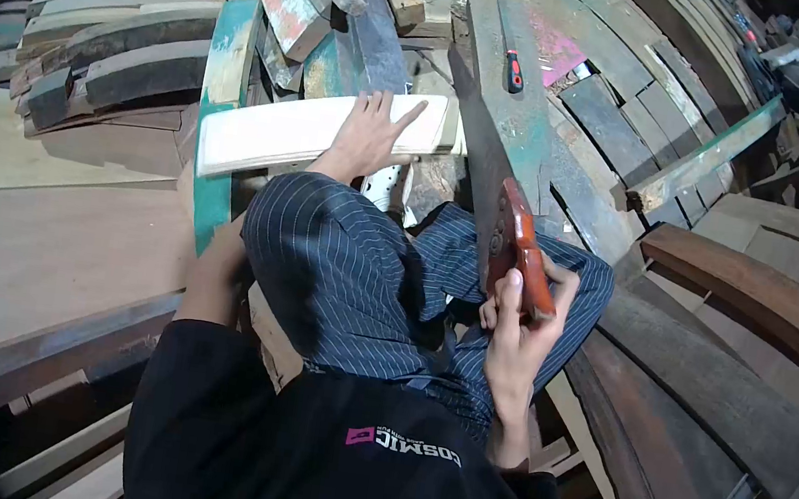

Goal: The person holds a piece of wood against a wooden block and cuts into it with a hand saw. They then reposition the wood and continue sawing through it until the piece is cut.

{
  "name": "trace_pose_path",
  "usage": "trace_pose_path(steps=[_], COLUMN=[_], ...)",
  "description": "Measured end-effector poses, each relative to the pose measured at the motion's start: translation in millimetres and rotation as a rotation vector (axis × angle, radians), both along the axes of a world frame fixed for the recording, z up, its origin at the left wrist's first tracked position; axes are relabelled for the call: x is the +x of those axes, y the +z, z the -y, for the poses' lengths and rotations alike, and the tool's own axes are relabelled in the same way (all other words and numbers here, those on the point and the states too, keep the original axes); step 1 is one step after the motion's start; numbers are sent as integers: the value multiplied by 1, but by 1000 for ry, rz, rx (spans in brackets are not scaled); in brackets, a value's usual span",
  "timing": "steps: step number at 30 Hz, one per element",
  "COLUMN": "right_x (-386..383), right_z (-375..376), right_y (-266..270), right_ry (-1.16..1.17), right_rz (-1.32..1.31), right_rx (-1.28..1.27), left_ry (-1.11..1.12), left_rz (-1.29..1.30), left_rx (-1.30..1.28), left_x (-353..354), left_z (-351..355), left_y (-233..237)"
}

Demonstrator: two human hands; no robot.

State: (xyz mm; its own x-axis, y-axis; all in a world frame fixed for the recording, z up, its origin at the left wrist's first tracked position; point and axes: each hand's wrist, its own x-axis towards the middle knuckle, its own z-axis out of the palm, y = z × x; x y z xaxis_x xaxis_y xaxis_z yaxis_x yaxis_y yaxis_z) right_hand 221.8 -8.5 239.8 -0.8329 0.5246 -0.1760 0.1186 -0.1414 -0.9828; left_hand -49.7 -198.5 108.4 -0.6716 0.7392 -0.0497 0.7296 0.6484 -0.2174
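Left hand [366, 134] resting splayed on white board [273, 135]; right hand [517, 338] gripping saw [485, 140] by brown handle [526, 251]; red-handled tool [515, 73] lying on plank [526, 120].

The saw [487, 140] stands between the white board's [279, 130] right end and the grey plank [526, 130], barring direct passage; a red-handled tool [514, 71] obstructs the plank's far half, while passage remains over its near half.

right hand [520, 346] is hiding part of the saw handle [526, 251], left hand [368, 136] is covering part of the white board [268, 134], near edge is cutting off the black shirt [274, 475], far-right clutter [786, 56] is blurring
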Motion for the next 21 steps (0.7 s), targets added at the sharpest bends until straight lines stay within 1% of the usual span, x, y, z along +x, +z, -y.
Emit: trace_pose_path(steps=[1,3,5,7,8,11,12,13,15,16,19,21], right_x=[2,5,14,22,24,25,23,21,11,5,-11,-16], right_z=[1,3,-4,-2,3,16,19,21,20,19,18,17], right_y=[2,18,28,25,25,21,18,15,17,19,23,24], right_ry=[-17,-54,13,77,90,115,114,113,108,110,124,100], right_rz=[-22,-94,-20,-25,-12,8,1,-5,27,50,74,43], right_rx=[0,-108,-40,200,205,231,248,264,218,174,223,180], left_ry=[17,21,19,20,9,30,18,-1,-34,-45,-42,-42], left_rz=[-4,7,19,29,30,91,105,106,108,153,183,167], left_rx=[48,71,72,52,92,105,183,185,193,153,70,102], left_x=[-2,-4,-5,-4,-4,-4,-3,-4,-7,-9,-12,-14], left_z=[0,3,6,17,27,40,40,40,39,37,33,35], left_y=[2,11,21,28,24,22,19,18,16,17,20,13])
